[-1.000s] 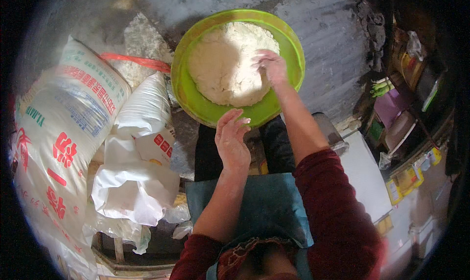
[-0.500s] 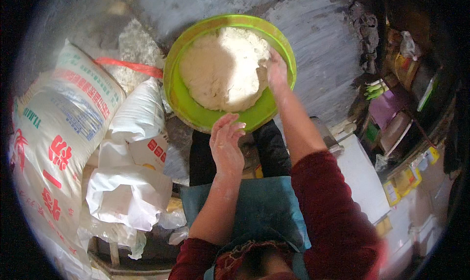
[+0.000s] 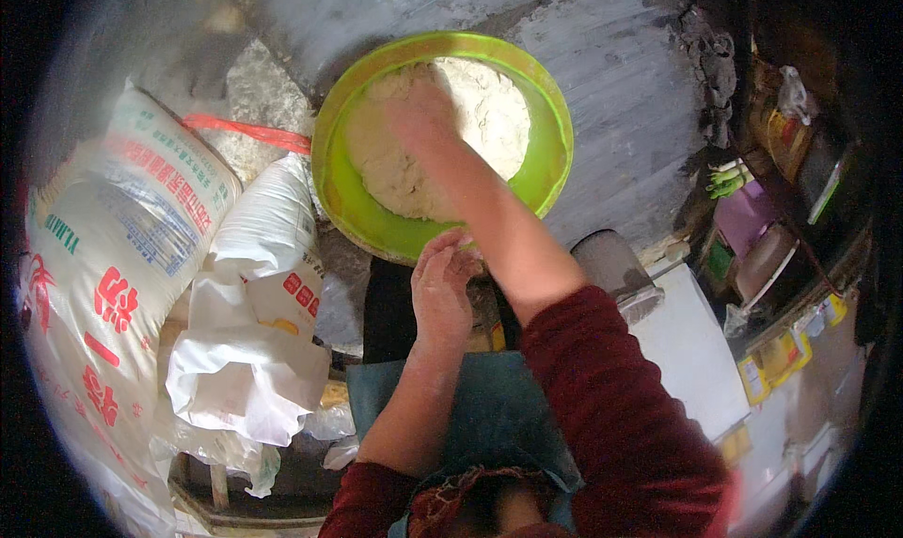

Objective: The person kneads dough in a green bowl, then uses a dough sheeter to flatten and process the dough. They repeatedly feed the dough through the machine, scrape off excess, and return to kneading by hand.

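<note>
One big mound of pale, floury dough (image 3: 442, 152) fills the round lime-green plastic basin (image 3: 550, 162) in front of us. It looks soft, heavy and sticky; we'd scoop from underneath. Right hand (image 3: 421, 115) is blurred on it, can't tell its shape; left hand (image 3: 442, 289) rests loosely curled at the rim, holding nothing

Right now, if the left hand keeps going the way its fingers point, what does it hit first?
Most likely the near rim of the green bowl. The left hand points up the picture with its fingertips right at that rim; whether they already touch it is unclear. Beyond lies the dough.
</note>
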Demonstrator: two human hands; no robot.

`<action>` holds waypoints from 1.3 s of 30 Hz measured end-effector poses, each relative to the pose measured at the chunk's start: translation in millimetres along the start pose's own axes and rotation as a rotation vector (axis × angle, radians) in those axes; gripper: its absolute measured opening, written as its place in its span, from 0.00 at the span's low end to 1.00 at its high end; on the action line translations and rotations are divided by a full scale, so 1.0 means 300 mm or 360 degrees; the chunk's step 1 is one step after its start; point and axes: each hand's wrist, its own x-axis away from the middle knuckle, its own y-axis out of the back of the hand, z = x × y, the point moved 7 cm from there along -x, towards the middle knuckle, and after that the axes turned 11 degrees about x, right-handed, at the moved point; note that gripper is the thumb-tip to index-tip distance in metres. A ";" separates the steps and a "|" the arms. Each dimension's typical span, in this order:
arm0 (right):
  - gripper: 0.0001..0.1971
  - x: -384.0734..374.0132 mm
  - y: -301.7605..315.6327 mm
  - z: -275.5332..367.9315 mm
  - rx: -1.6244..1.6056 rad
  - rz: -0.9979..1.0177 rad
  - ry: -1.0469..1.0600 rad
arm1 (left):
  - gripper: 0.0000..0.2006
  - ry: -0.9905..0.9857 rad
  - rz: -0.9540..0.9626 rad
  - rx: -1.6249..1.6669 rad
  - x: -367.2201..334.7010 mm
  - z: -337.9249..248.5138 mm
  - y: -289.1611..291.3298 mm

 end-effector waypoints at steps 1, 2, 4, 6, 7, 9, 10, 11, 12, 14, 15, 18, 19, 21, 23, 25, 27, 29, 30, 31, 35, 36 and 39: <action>0.21 0.065 0.059 -0.079 -0.0326 -0.0244 -0.0042 | 0.12 0.0017 -0.0013 0.0025 0.004 0.000 -0.001; 0.22 0.137 0.115 -0.156 -0.0653 -0.0487 -0.0077 | 0.12 0.0047 0.0041 0.0010 -0.001 0.002 -0.013; 0.29 0.176 0.095 -0.240 -0.0508 -0.0155 -0.0167 | 0.14 0.0112 0.0076 0.0039 -0.002 0.010 -0.019; 0.33 0.160 0.119 -0.276 -0.0339 -0.0252 -0.0091 | 0.14 0.0164 0.0092 -0.0055 0.000 0.023 -0.015; 0.35 0.121 0.088 -0.300 -0.0495 -0.0034 -0.0160 | 0.14 0.0223 0.0051 -0.0001 0.002 0.040 -0.006; 0.38 0.065 0.039 -0.319 -0.0593 0.0270 -0.0268 | 0.13 0.0190 0.0176 -0.0136 0.011 0.050 -0.011; 0.39 0.043 0.028 -0.331 -0.0530 0.0350 -0.0305 | 0.13 0.0192 0.0234 -0.0165 0.014 0.057 -0.013; 0.41 0.032 0.019 -0.331 -0.0485 0.0407 -0.0312 | 0.13 0.0179 0.0244 -0.0265 0.019 0.065 -0.010; 0.38 0.036 0.016 -0.334 -0.0568 0.0436 -0.0315 | 0.13 0.0162 0.0259 -0.0369 0.022 0.068 -0.009; 0.30 0.078 0.030 -0.302 -0.0920 0.0352 -0.0129 | 0.14 0.0054 0.0358 -0.0697 0.028 0.067 -0.024; 0.27 0.113 0.035 -0.290 -0.0905 0.0285 -0.0106 | 0.14 -0.0046 0.0443 -0.0910 0.031 0.062 -0.041; 0.26 0.233 0.029 -0.259 -0.0676 0.0135 -0.0176 | 0.14 0.0111 0.0408 -0.0373 0.030 0.080 -0.054; 0.26 0.273 0.023 -0.251 -0.0631 0.0099 -0.0227 | 0.14 0.0287 0.0350 0.0107 0.029 0.099 -0.057; 0.28 0.309 0.012 -0.258 -0.0777 0.0027 -0.0346 | 0.14 0.0248 0.0325 0.0026 0.021 0.091 -0.063; 0.28 0.339 0.042 -0.318 -0.1727 -0.0489 -0.0491 | 0.14 0.0262 0.0281 0.0015 0.011 0.091 -0.061; 0.27 0.350 0.044 -0.378 -0.1625 -0.0532 -0.0645 | 0.15 0.0298 0.0201 0.0064 0.006 0.097 -0.045; 0.25 0.332 0.043 -0.419 -0.0441 -0.0104 -0.0795 | 0.16 0.0303 0.0200 -0.0013 0.004 0.102 -0.032; 0.21 0.253 0.030 -0.347 -0.0173 0.0238 -0.0360 | 0.17 0.0289 0.0189 -0.0090 0.003 0.109 -0.013; 0.20 0.207 0.049 -0.291 -0.0209 0.0170 -0.0256 | 0.18 0.0269 0.0187 -0.0183 0.001 0.111 -0.005; 0.19 0.156 0.050 -0.230 -0.0212 0.0234 -0.0176 | 0.18 0.0279 0.0175 -0.0173 -0.001 0.116 0.002; 0.17 0.011 0.048 -0.096 -0.0334 0.0308 -0.0163 | 0.16 0.0210 0.0053 0.0032 -0.009 0.108 0.019; 0.17 -0.009 0.066 -0.093 -0.0373 0.0122 -0.0096 | 0.16 0.0211 0.0083 0.0016 -0.010 0.105 0.010; 0.16 0.053 0.108 -0.224 -0.0104 -0.0589 0.0022 | 0.15 0.0272 0.0128 -0.0063 -0.009 0.098 -0.016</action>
